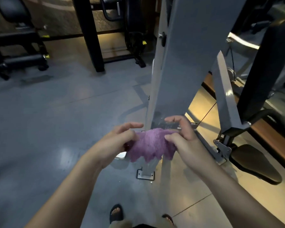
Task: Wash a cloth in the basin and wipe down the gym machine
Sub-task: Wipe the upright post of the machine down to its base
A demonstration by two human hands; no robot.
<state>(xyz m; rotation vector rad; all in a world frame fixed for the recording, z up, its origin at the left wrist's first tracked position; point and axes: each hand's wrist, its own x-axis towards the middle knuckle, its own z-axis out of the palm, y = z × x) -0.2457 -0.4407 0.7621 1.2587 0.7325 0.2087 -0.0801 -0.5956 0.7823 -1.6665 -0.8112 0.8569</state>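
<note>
Two hands, left hand (122, 137) and right hand (183, 134), stretch a purple cloth (150, 145) between pinching fingers, close before the grey machine (184, 63). No basin in view; washing probably done, wiping apparently still ahead.

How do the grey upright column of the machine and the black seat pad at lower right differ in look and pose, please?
The grey column is tall, flat-faced and painted metal; the seat pad is low, rounded and dark. The column stands near upright from a floor plate, while the pad lies roughly level on a bracket. Both catch the warm light.
</note>
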